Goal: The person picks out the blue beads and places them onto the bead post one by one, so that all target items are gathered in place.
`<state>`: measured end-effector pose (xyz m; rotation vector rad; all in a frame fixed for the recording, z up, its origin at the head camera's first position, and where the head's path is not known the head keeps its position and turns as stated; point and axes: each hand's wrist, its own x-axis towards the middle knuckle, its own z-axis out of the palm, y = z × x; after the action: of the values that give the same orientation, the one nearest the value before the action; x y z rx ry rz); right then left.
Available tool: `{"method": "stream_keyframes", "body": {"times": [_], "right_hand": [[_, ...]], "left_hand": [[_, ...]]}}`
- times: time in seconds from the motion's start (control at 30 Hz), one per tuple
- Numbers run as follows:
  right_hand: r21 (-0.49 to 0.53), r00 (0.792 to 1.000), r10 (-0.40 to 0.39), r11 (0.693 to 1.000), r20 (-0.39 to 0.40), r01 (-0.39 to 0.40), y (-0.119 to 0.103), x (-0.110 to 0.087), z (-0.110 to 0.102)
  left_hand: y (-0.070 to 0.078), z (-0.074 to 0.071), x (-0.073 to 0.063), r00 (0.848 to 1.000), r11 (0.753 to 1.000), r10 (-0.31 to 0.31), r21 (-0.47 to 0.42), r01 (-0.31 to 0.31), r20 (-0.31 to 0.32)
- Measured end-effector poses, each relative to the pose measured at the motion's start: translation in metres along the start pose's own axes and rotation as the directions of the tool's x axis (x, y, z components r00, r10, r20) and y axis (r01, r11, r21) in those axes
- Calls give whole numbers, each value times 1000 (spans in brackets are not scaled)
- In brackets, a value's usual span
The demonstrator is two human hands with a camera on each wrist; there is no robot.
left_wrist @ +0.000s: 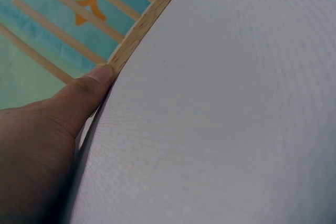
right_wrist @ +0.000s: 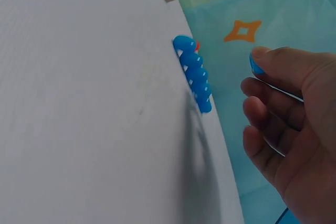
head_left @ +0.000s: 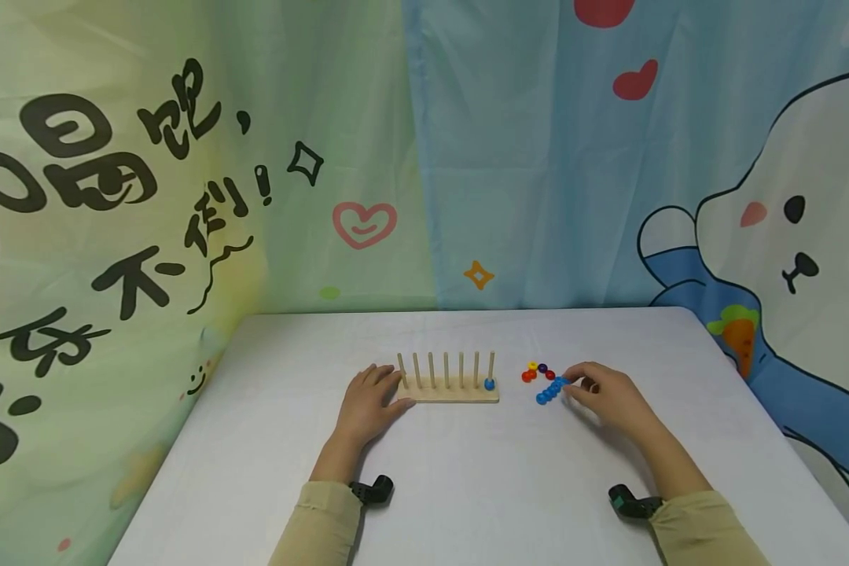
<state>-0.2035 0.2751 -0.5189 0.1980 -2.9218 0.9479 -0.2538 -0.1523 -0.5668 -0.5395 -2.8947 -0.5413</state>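
A wooden peg board (head_left: 447, 395) with a row of several upright pegs stands on the table, and one blue bead (head_left: 490, 384) sits low on its rightmost peg. My left hand (head_left: 371, 405) holds the board's left end, thumb on the front edge; the fingers behind are partly hidden. To the right of the board lies a row of blue beads (right_wrist: 193, 72). Just above that row, my right hand (head_left: 611, 397) pinches a single blue bead (right_wrist: 255, 65) between thumb and forefinger, clear of the table, the other fingers loosely bent.
Behind the blue row lies a small arc of red, yellow and dark beads (head_left: 533, 367). The white table (head_left: 467, 487) ends at a printed curtain (head_left: 495, 157) at the back. Each wrist wears a black camera (head_left: 373, 490).
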Motion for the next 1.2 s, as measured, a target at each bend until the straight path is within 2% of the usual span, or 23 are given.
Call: {"method": "stream_keyframes", "body": {"times": [0.33, 0.63, 0.93, 1.2], "right_hand": [[96, 1000, -15, 995, 8, 14, -38, 18, -6], [153, 996, -81, 985, 41, 74, -80, 40, -2], [269, 991, -107, 960, 76, 82, -95, 50, 10], [287, 987, -115, 955, 110, 79, -100, 56, 15]], "left_hand": [[0, -1, 0, 1000, 1000, 10, -2, -10, -9], [-2, 1, 0, 1000, 1000, 6, -4, -6, -4], [-1, 0, 0, 1000, 1000, 11, -6, -11, -4], [-2, 1, 1, 1000, 1000, 1, -13, -1, 3]]}}
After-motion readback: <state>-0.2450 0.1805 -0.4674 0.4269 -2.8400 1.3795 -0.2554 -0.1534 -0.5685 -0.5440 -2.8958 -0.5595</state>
